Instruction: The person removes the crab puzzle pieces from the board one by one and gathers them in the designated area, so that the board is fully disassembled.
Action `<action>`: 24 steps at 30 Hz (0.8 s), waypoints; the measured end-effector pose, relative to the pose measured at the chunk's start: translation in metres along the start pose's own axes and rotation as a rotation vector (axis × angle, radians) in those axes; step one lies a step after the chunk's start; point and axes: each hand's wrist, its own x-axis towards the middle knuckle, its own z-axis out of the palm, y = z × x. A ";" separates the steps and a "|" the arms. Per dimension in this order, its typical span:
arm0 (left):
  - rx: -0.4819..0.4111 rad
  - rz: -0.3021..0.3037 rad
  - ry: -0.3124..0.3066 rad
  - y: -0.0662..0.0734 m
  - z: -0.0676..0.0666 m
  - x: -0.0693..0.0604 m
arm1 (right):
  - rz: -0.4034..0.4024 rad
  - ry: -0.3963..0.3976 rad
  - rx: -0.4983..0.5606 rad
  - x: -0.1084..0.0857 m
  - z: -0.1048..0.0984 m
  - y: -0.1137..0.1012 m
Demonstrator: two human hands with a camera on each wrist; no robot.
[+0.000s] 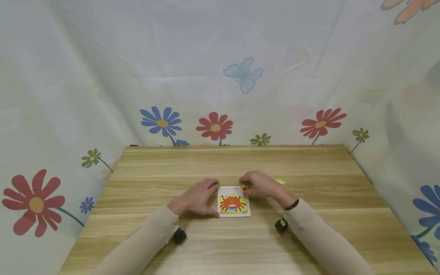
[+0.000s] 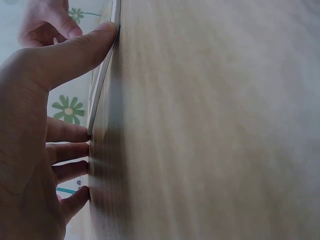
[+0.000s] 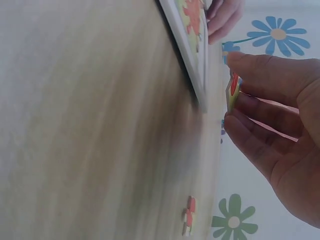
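Observation:
A square puzzle board [image 1: 235, 215] with a pale rim lies on the table, bearing a red crab picture [image 1: 233, 204] on yellow-green in its lower part. The upper strip of the board shows bare. My left hand [image 1: 199, 196] rests at the board's left side, thumb by the lower corner and fingers spread toward the upper one. Between the thumb and fingers of my right hand [image 1: 262, 185] I pinch a small yellow-green and red puzzle piece [image 3: 233, 92], held up near the board's upper right corner. The fingers partly cover this piece.
Another puzzle piece [image 1: 280, 181] lies on the wooden table [image 1: 309, 236] beyond my right hand, partly hidden in the head view; the right wrist view shows a loose piece [image 3: 189, 217] too. A flower-printed cloth [image 1: 192, 91] hangs behind and beside the table.

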 end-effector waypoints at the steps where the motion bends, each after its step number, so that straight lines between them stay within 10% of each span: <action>1: 0.000 0.001 -0.001 0.000 0.000 0.000 | 0.006 0.005 -0.001 -0.001 -0.001 0.001; 24: 0.007 0.009 0.007 -0.003 0.002 0.002 | -0.005 0.098 -0.012 -0.020 -0.037 0.020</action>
